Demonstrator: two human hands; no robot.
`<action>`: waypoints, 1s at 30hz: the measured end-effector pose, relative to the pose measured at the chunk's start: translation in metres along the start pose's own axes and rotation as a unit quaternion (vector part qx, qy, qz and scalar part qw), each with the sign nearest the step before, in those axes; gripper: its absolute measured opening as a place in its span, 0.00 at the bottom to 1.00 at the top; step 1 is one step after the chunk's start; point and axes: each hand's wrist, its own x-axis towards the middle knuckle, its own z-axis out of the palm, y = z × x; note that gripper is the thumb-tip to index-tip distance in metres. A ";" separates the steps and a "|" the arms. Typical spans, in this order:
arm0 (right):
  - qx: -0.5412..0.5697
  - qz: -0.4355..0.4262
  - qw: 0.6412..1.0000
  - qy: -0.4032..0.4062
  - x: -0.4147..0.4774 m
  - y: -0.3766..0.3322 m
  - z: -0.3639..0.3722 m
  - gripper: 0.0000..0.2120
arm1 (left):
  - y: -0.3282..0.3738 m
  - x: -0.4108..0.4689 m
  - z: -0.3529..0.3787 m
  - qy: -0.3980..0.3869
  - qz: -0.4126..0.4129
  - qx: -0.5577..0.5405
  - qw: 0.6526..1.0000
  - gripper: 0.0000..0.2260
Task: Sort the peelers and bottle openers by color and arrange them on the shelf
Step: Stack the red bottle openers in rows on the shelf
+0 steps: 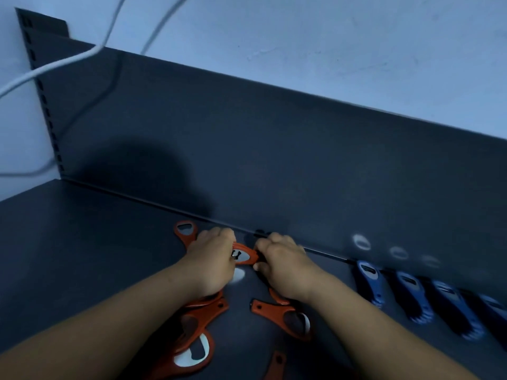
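Left hand [212, 259] clenched, fingers curled under, round one end of an orange bottle opener [246, 256]; right hand [285, 266] curled round the other end, thumb tucked low; grips it from both sides low in the centre of the frame, close to the seam of shelf [82, 242] and back panel [274, 160]; lifted or touching the shelf, cannot tell. Looks like a two-handed squaring-up, so as to set it down straight beside a second orange opener [185, 232] lying flat just left of the left hand, head toward the panel; probably the start of an orange row. Leaves the loose orange openers [197, 333] heaped and crossed at lower centre, under and between the forearms; within easy reach as a feed pile, not yet arranged. At right of the frame, a neat row of blue tools [414, 297], side by side, heads to the panel, well apart from the orange; too blurred to tell peeler from opener; reads as the blue group already laid. Upper left: white cable [55, 64], clear of the work.
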 end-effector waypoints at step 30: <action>0.247 0.064 0.966 0.034 -0.138 0.052 -0.071 0.04 | 0.155 -0.037 0.001 0.058 0.131 -0.137 0.980 0.05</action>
